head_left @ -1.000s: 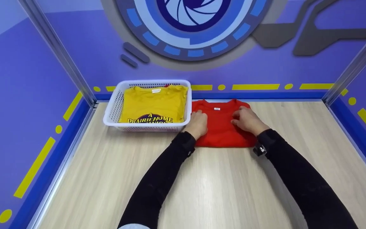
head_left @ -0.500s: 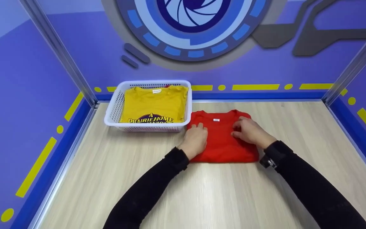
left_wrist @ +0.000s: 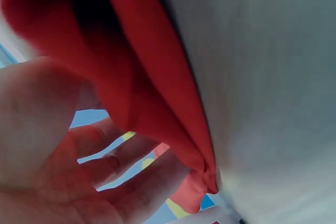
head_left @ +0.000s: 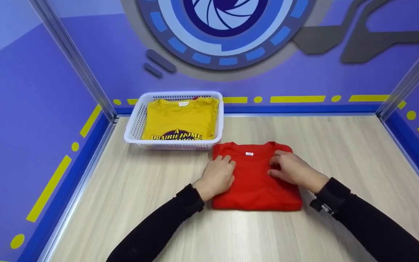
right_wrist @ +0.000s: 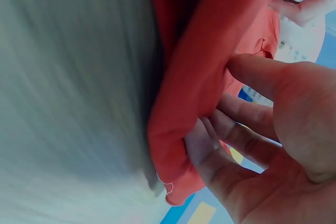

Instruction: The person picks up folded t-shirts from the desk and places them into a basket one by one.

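A folded red T-shirt (head_left: 255, 185) lies flat on the table, collar away from me, with a small white label (head_left: 249, 154) at the neckline. My left hand (head_left: 215, 176) rests on its left side, fingertips pressing the cloth. On the right side, my right hand (head_left: 296, 170) touches the top with bent, relaxed fingers. The left wrist view shows the folded layers of the red T-shirt (left_wrist: 152, 87) beside spread fingers. In the right wrist view, fingertips of the right hand (right_wrist: 273, 145) press against the shirt's side; neither hand visibly pinches it.
A white perforated basket (head_left: 173, 142) stands at the back left, just beyond the shirt's upper left corner. Inside it lies a folded yellow T-shirt (head_left: 182, 118) with printed lettering, and a bit of red shows behind. Blue-purple panels (head_left: 286, 80) enclose the wooden table (head_left: 347, 153).
Both hands have drawn the red T-shirt from near the back wall towards me, and it now lies lower in view, in front of the basket's right side. The basket stays in place.
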`<state>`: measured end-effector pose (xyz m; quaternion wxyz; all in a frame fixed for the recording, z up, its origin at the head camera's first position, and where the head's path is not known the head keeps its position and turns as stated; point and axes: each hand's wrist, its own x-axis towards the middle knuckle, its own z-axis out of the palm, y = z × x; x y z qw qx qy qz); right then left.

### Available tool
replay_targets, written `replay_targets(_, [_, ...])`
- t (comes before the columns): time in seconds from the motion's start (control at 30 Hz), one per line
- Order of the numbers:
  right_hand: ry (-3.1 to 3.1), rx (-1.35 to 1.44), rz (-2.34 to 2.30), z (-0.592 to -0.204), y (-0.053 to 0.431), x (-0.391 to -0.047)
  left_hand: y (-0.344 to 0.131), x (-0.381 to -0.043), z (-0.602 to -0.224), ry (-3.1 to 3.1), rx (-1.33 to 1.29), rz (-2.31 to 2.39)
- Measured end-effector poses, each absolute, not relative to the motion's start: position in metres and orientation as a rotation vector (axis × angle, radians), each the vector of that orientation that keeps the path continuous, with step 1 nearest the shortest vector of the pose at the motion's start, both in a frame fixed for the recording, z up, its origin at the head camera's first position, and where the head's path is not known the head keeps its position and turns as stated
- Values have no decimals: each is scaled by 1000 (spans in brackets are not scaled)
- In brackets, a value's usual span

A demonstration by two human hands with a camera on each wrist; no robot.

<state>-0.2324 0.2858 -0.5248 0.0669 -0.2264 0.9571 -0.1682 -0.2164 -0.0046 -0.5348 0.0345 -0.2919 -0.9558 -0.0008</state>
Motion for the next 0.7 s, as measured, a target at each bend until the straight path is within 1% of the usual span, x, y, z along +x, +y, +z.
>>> replay_targets(0.23, [2917, -769, -514, -529, 283, -218, -14, -204, -539, -2893, -937, -32])
replay_targets(0.43, [2906, -816, -593, -528, 288, -220, -21, -214, -534, -2953, -914, -226])
replay_targets(0.57, [2972, -732, -693, -521, 298, -233, -24, -230, -529, -2957, -817, -318])
replay_targets(0.7, [3043, -561, -659, -515, 306, -249, -24, -246, -532, -2941, -706, -322])
